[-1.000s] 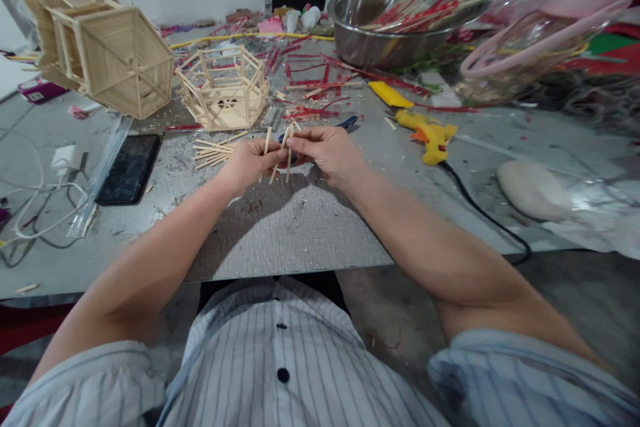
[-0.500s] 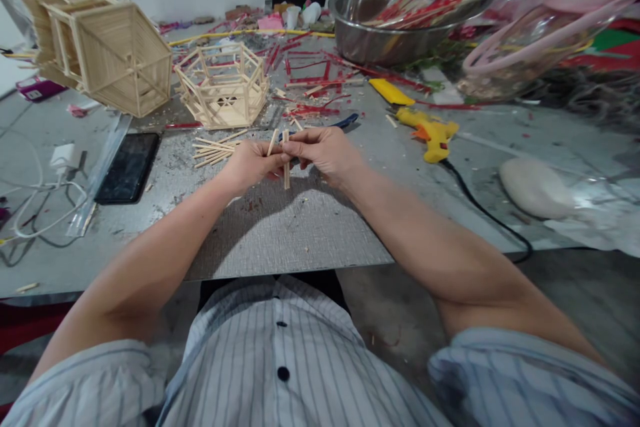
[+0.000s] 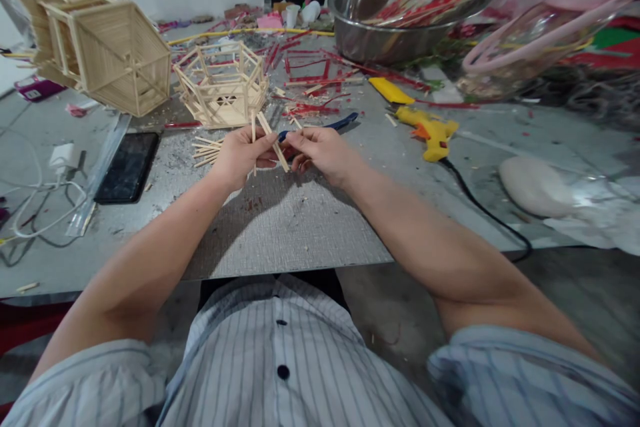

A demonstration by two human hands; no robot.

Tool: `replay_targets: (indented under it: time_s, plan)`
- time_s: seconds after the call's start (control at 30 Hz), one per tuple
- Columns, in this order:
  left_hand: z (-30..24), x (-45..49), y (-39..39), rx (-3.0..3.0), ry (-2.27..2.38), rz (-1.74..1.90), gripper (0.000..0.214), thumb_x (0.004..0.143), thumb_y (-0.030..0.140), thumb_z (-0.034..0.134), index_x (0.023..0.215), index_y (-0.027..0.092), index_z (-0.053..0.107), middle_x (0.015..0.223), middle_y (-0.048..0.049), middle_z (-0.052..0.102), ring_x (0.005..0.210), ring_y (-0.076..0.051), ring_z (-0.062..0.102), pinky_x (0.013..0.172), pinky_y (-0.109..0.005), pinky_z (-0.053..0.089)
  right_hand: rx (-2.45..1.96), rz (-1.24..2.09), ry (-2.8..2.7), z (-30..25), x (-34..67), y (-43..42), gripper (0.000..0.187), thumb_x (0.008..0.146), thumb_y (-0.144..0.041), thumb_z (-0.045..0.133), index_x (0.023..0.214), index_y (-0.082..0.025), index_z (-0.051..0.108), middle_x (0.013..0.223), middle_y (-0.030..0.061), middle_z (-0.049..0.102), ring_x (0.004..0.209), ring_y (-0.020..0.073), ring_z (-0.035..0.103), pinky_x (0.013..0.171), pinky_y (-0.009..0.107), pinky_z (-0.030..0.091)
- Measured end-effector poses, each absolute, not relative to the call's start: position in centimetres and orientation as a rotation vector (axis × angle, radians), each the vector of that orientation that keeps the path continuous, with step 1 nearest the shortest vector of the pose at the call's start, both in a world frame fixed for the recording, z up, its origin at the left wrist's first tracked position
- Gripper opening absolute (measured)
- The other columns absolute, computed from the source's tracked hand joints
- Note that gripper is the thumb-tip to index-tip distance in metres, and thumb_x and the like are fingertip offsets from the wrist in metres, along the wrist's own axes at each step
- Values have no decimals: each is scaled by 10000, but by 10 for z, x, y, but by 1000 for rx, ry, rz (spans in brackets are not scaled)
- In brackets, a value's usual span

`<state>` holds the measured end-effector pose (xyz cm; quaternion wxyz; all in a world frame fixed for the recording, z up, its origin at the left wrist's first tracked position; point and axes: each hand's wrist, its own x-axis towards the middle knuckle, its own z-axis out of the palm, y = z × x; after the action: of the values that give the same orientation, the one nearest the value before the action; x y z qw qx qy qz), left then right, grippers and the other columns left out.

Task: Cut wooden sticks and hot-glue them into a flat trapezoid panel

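Observation:
My left hand (image 3: pixel 243 155) is closed on thin wooden sticks (image 3: pixel 273 141). Two of them lie side by side and tilt to the right; another single stick stands nearly upright near the fingers. Just right of their lower end is my right hand (image 3: pixel 323 152), thumb and curled fingers apart, with nothing visible between them. Behind it on the table lies a blue-handled tool (image 3: pixel 345 121), partly covered by the hand. More loose sticks (image 3: pixel 206 151) are spread beside my left hand, partly hidden by it. Farther back stands an open six-sided stick frame (image 3: pixel 225 93).
A larger stick model (image 3: pixel 123 60) lies tipped at the left, behind a black phone (image 3: pixel 127 167). To the right are a yellow glue gun (image 3: pixel 430 133) with its cord and a pale stone (image 3: pixel 535 187). A metal bowl (image 3: pixel 360 43) with red-marked sticks stands at the back.
My hands have drawn slightly apart. The paired sticks, upright between both hands before, now tilt in my left hand, and my right fingers have come off them.

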<state>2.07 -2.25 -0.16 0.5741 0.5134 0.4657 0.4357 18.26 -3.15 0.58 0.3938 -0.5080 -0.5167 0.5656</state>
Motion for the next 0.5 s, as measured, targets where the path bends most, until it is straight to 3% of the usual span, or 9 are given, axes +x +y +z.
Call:
replay_targets:
  time_s: [0.23, 0.5]
  plan:
    - [0, 20, -21, 1142, 1119, 1122, 179, 935, 173, 629, 769, 156, 563, 703, 3, 714, 616, -84, 695, 599, -172, 554, -1338, 1573, -1444, 0, 185, -30, 228, 973, -146, 614, 746, -137, 632, 652, 14, 696, 398, 75, 566, 411, 203, 451]
    - [0, 20, -21, 1100, 1101, 1134, 149, 930, 173, 641, 792, 154, 588, 707, -1, 716, 586, -86, 683, 582, -183, 555, -1278, 1623, -1433, -1, 186, -29, 273, 930, -87, 648, 661, -133, 636, 591, 23, 699, 387, 83, 588, 395, 174, 448]
